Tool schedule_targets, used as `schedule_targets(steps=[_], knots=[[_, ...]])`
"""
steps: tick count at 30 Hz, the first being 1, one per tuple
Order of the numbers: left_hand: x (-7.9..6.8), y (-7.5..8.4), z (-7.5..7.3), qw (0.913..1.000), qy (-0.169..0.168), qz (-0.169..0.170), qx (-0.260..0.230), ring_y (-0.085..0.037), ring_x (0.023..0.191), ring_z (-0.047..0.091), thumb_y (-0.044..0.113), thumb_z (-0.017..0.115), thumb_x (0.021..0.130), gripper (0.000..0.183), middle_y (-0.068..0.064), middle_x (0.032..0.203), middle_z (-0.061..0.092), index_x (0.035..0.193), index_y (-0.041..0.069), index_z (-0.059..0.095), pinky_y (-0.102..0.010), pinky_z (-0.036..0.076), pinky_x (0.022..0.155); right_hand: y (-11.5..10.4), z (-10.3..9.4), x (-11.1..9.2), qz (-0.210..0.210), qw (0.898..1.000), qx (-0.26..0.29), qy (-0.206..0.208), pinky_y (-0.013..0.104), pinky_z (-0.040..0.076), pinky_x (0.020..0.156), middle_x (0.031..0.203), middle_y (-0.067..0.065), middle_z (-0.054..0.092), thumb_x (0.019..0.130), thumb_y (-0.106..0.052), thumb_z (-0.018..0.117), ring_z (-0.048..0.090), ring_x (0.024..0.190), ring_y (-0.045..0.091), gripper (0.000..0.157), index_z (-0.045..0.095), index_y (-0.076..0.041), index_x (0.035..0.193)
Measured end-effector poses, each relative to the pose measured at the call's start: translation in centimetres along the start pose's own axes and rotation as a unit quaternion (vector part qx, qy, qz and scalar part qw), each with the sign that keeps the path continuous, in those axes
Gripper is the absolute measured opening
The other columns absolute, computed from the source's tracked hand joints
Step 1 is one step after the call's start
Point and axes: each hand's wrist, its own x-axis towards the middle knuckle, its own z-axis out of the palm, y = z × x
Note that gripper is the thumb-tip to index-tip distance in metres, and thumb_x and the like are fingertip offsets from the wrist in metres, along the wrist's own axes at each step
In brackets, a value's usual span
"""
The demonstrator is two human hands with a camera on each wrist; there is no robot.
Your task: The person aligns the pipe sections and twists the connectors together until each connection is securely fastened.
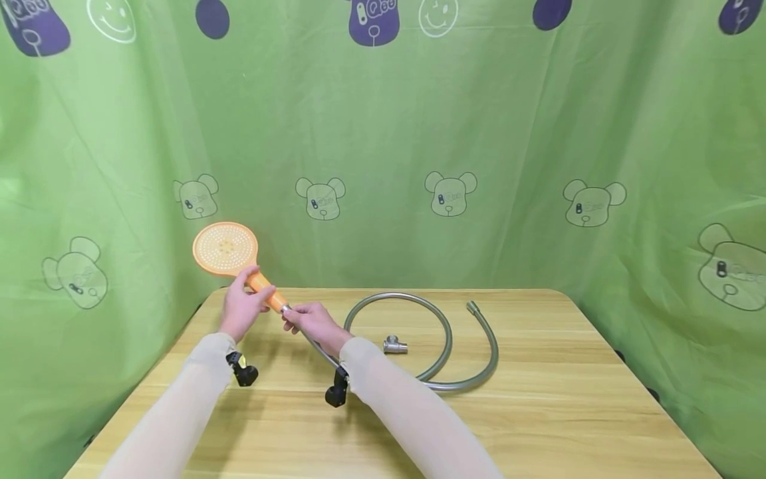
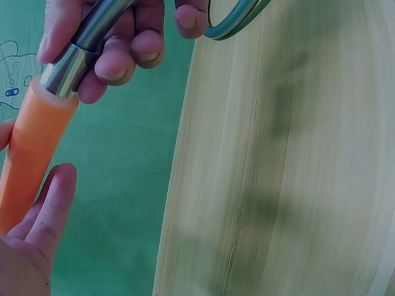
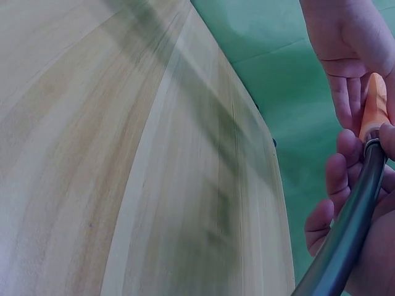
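An orange shower head (image 1: 225, 248) with a pale dotted face is held above the table's far left corner. My left hand (image 1: 241, 309) grips its handle (image 2: 37, 142) between thumb and fingers. At the handle's lower end, my right hand (image 1: 317, 326) pinches the end of a grey shower hose (image 3: 345, 240). The hose's shiny metal nut (image 2: 66, 71) meets the handle opening in line with it; how far it is engaged I cannot tell. From there the hose runs under my right forearm and loops across the table, its other end fitting (image 1: 473, 307) lying free.
A small metal angle valve (image 1: 395, 345) lies inside the hose loop on the wooden table (image 1: 568, 399). Green printed curtains (image 1: 383, 120) surround the table at the back and both sides. A black wrist camera (image 1: 244, 371) hangs from the left sleeve, another (image 1: 337, 389) from the right.
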Motion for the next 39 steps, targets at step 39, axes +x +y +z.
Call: schedule_targets(steps=[39], knots=[[-1.6,-0.6,2.1,0.9969,0.007,-0.04,-0.067,-0.019,0.091,0.063,0.004,0.073,0.089,0.08,-0.028,0.136,0.043,0.156,0.009,0.028,-0.022,0.06,0.08,0.6,-0.2,0.6,0.023,1.0,-0.013,0.012,0.023,0.051,0.069,0.084,0.009,0.074,0.099,-0.026,0.063,0.067,0.078,0.023,0.024,0.076,-0.006,0.097]])
